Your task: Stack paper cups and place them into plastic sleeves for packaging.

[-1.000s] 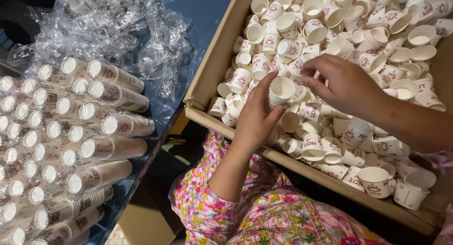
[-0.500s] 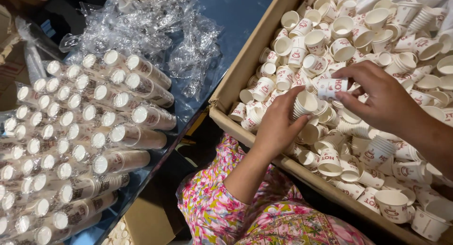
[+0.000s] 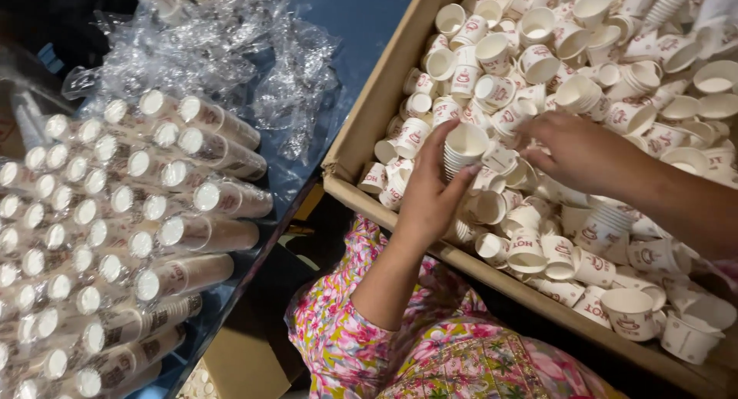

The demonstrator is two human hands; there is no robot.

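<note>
My left hand (image 3: 429,195) grips a short stack of nested white paper cups (image 3: 463,147) over the near left part of a cardboard box (image 3: 361,134). My right hand (image 3: 578,149) reaches in from the right, its fingers on a loose paper cup (image 3: 500,159) just beside the stack. The box is filled with several loose white cups with red print (image 3: 538,61), some nested, some tipped over. A floral sleeve covers my left upper arm.
To the left, long wrapped sleeves of stacked cups (image 3: 154,207) lie piled in rows on a dark blue surface. Crumpled clear plastic wrap (image 3: 223,53) lies behind them. A brown cardboard piece (image 3: 238,364) sits low between the pile and my lap.
The view has shifted, so the box sits further right. My left hand keeps hold of the cup stack. My right hand has dropped from above the stack to the cups beside it.
</note>
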